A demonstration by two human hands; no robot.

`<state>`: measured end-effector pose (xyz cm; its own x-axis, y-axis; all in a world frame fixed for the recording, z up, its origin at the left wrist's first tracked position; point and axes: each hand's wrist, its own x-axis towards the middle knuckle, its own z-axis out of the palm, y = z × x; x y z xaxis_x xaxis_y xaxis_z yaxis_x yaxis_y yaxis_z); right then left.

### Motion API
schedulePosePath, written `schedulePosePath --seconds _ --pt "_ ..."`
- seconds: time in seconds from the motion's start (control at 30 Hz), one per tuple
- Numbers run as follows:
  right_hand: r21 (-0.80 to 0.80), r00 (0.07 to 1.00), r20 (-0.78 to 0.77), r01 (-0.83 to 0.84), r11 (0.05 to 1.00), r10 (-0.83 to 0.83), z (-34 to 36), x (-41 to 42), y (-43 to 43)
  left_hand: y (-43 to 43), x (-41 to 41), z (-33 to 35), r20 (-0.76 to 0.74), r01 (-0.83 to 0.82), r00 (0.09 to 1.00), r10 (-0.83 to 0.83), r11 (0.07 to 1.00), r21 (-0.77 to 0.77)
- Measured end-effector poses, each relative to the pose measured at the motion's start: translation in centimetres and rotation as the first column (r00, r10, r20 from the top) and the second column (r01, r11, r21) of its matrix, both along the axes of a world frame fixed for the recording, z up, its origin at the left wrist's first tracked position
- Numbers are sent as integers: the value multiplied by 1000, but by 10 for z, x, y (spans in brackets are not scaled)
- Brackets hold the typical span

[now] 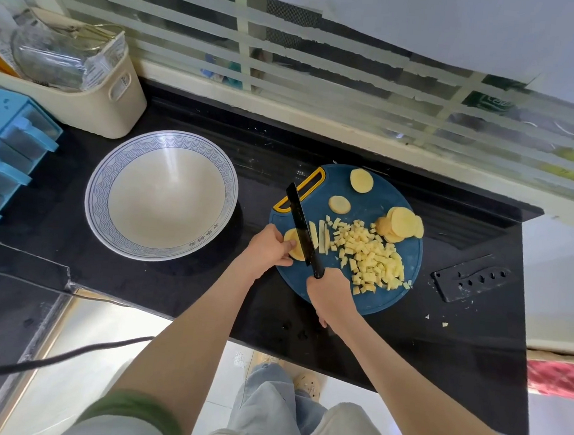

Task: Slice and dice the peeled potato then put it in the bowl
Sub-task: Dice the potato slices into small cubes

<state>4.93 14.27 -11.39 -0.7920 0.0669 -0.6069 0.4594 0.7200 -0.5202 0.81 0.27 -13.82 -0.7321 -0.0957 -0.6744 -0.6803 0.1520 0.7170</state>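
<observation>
Yellow peeled potato is lying in several forms on a round dark-blue plastic cutting board (378, 195) with a yellow handle slot. The left hand (269, 247) is pinching a small stack of round potato slices (293, 250) at the board's left edge, fingers curled over it. The right hand (333, 291) is gripping the handle of a black-bladed knife (302, 230), fingers wrapped round it. The blade is lying across the stack. Cut potato strips (323, 237) are lying just right of the blade. A heap of small potato cubes (372, 255) is occupying the board's middle. A fanned group of uncut slices (400, 224) is sitting at the right edge. A large single slice (361, 180) and a smaller single slice (339, 204) are lying apart near the far edge. A wide white ceramic bowl with a blue wave-patterned rim (164, 190) is standing on the black stone countertop (205, 279), left of the board and apart from it. A black perforated knife sheath (471, 278) is lying right of the board.
</observation>
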Motion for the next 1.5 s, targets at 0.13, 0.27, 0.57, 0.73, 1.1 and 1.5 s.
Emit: schedulePosePath --seconds 0.13,0.27,0.57,0.73,1.1,1.5 --pt "10 1000 8 9 1000 -9 -5 -2 0 -1 -1 -3 -12 23 1000 -23 1000 -16" --pt "21 1000 20 10 1000 -10 -14 1 -2 -2 -1 -7 -14 43 999 -43 999 -26" --pt "18 999 -44 -20 1000 21 -20 -3 -5 -3 -5 -9 1 50 999 -50 998 -37" --pt "39 996 -52 -66 997 68 -18 -9 -6 -1 -5 -5 15 66 998 -65 996 -66" --pt "-1 995 50 -90 996 90 -7 -8 10 1 -9 1 93 125 989 -115 986 -113" --pt "460 906 -123 -310 832 405 25 -7 45 8 14 31 -119 23 990 -79 912 -410"
